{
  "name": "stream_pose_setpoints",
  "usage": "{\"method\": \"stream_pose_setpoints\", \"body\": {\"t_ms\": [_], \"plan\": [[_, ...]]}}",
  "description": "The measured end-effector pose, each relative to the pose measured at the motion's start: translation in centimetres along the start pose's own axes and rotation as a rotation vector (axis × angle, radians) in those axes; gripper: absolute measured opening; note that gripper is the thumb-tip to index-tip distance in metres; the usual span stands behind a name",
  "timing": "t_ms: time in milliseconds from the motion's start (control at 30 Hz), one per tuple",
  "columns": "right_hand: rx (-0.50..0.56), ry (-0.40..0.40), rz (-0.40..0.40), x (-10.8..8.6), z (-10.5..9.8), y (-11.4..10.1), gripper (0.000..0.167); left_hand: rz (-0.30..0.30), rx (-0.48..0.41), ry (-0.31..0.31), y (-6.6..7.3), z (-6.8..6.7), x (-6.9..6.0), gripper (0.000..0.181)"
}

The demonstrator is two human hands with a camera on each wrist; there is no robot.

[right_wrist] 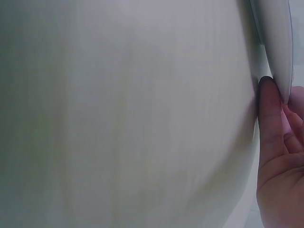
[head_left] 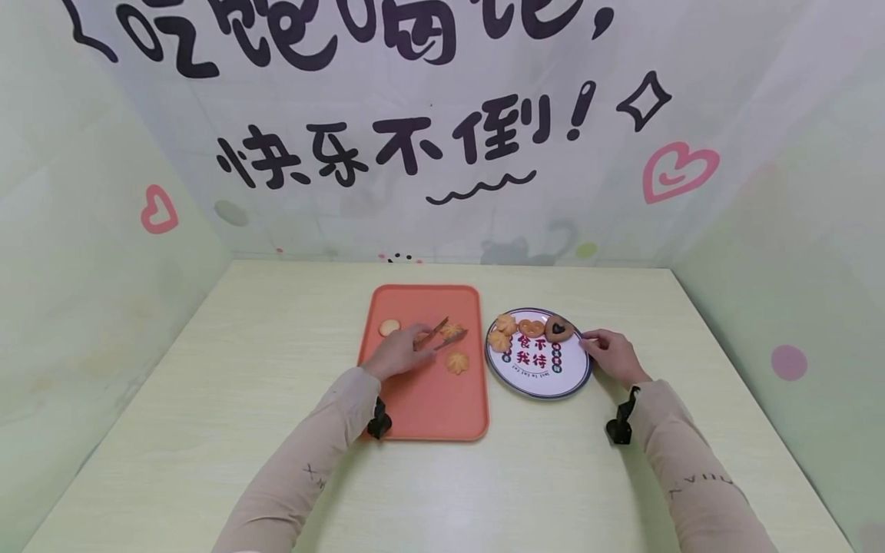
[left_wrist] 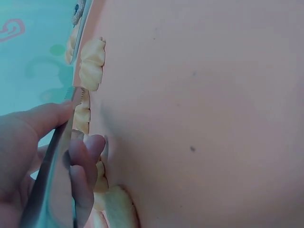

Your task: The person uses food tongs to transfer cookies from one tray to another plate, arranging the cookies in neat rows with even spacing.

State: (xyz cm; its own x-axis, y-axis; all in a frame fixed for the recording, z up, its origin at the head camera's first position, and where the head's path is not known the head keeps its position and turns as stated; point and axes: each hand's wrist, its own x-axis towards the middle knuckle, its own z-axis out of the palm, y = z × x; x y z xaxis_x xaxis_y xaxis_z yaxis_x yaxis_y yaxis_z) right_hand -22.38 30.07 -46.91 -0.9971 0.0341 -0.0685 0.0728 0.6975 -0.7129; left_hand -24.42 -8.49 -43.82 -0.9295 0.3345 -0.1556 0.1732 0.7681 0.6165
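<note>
Coral and flat, a tray (head_left: 442, 415) lies on a pale wooden table (head_left: 532, 476), just left of a round white plate (head_left: 570, 372) with a dark blue rim and red and black lettering. The left hand (head_left: 399, 353) reaches over the tray, holding metal tongs (left_wrist: 54, 187) between thumb and fingers. The tongs' tips stand apart on either side of a flower-shaped cookie (head_left: 452, 330); whether they touch it, I cannot tell. A second flower cookie (head_left: 457, 362) lies nearer the person, and a plain round cookie (head_left: 390, 328) sits to the left, beyond the hand.

The right hand (head_left: 611, 355) pinches the plate's right edge. Along the plate's far side, from left to right, are two golden cookies (head_left: 503, 333) close together, an orange-topped heart cookie (head_left: 531, 328), and a brown cookie (head_left: 558, 329) with a dark heart centre.

Both arms wear beige sleeves (head_left: 698, 461), with a black device (head_left: 620, 426) at each wrist. Behind the table, a white wall (head_left: 387, 230) carries large black Chinese characters and pink hearts.
</note>
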Motion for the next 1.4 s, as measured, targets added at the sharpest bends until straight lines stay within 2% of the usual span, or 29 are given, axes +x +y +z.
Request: {"method": "stream_pose_setpoints", "body": {"t_ms": [167,333,467,600,733,900,1200,1400], "plan": [[-0.009,0.003,-0.001,-0.01,-0.01,0.01,0.037,0.036,0.047,-0.001,0.29,0.09,-0.19,0.047],[-0.008,0.011,0.005,-0.07,-0.01,-0.30,0.036,0.055,0.049,-0.037,0.50,0.00,-0.35,0.051],[-0.006,0.008,0.015,-0.10,0.01,-0.48,0.036,0.020,-0.013,-0.071,0.37,-0.11,-0.38,0.053],[-0.011,0.005,0.020,-0.11,0.00,-0.51,0.036,-0.021,-0.113,-0.109,0.25,-0.23,-0.49,0.054],[-0.009,0.008,0.014,-0.06,0.03,-0.47,0.036,-0.033,-0.149,-0.122,0.27,-0.24,-0.58,0.054],[0.002,0.004,0.016,0.00,0.09,-0.35,0.036,-0.049,-0.151,-0.115,0.24,-0.16,-0.60,0.053],[0.007,-0.008,0.035,0.02,0.01,-0.33,0.038,-0.024,-0.119,-0.079,-0.08,0.19,-0.50,0.053],[0.012,-0.004,0.030,-0.07,0.08,-0.34,0.037,-0.031,-0.159,-0.071,-0.17,0.19,-0.63,0.054]]}}
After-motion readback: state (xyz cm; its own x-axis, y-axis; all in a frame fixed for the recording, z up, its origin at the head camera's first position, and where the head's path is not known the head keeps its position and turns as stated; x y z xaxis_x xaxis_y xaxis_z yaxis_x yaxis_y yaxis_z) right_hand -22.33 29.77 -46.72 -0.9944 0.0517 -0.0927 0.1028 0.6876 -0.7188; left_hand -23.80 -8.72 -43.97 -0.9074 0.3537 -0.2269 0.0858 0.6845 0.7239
